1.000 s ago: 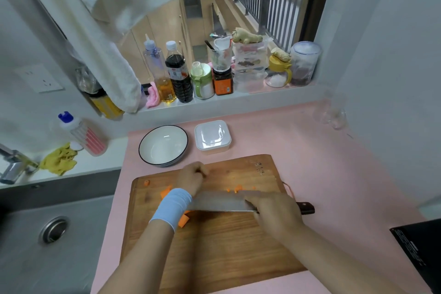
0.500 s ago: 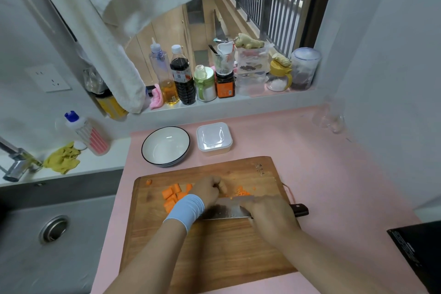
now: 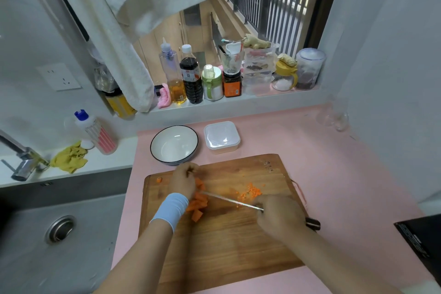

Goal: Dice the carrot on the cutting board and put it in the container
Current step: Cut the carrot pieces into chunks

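Observation:
A wooden cutting board (image 3: 229,241) lies on the pink counter. Orange carrot chunks (image 3: 196,205) sit in a heap at its left middle, and a small pile of fine carrot dice (image 3: 249,193) lies to the right. My left hand (image 3: 183,180), with a blue wristband, rests curled over the carrot chunks. My right hand (image 3: 279,215) grips the handle of a knife (image 3: 229,200), whose blade stands on edge between the two piles. A white bowl (image 3: 174,144) with a dark rim and a closed white plastic container (image 3: 222,137) stand just behind the board.
A steel sink (image 3: 55,241) and tap (image 3: 21,160) lie to the left, with a yellow cloth (image 3: 69,159) and a dish-soap bottle (image 3: 97,132) behind. Bottles and jars (image 3: 191,76) line the window sill. A black object (image 3: 422,243) sits at the right edge. A lone carrot bit (image 3: 159,179) lies at the board's left edge.
The knife blade has turned from flat to on edge and swung to run diagonally. My left hand moved back and left over the carrot chunks.

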Demonstrator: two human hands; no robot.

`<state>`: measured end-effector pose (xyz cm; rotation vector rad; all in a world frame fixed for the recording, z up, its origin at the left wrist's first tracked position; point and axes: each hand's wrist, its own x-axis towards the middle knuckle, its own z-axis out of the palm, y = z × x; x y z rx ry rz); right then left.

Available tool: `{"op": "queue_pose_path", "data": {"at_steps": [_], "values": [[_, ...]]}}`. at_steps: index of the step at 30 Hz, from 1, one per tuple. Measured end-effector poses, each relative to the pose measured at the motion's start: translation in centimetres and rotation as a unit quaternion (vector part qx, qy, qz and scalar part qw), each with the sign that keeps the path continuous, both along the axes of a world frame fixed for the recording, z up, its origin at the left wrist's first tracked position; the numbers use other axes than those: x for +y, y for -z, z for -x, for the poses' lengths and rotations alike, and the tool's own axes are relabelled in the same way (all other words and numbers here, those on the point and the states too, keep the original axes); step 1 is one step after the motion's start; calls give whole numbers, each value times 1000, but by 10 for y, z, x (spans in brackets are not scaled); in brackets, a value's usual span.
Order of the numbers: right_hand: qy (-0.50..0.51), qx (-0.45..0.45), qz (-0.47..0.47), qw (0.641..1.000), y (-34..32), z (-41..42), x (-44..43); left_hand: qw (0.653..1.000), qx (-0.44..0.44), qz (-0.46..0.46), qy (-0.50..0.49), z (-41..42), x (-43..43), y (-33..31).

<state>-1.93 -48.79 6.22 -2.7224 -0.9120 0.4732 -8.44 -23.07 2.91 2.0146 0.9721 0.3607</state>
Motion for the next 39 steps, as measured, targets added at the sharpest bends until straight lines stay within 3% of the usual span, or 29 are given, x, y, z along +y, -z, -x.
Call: {"op": "queue_pose_path", "data": {"at_steps": [3, 7, 10, 15, 22, 29, 31, 34, 37, 39], "values": [[75, 98, -22, 992, -2, 9, 11, 997, 67, -13, -27, 18, 12, 8], [132, 165, -53, 976, -4, 25, 32, 980, 160, -99, 63, 36, 16, 24], [190, 197, -93, 957, 4, 38, 47, 968, 140, -123, 169, 50, 11, 30], [263, 234, -130, 927, 19, 59, 60, 912, 131, -284, 264, 75, 4, 47], [334, 224, -162, 901, 17, 60, 50, 932, 36, -221, 287, 80, -5, 76], [336, 191, -125, 914, 11, 40, 33, 886, -30, -234, 400, 46, -32, 76], [318, 176, -111, 925, 11, 35, 29, 895, -20, -215, 391, 33, -41, 71], [291, 166, -100, 937, 11, 31, 26, 936, 14, -156, 316, 13, -52, 63], [263, 175, -101, 943, 13, 29, 25, 925, 143, -245, 252, 4, -55, 53], [246, 179, -105, 947, 14, 28, 26, 915, 166, -280, 240, 8, -53, 51]]}}
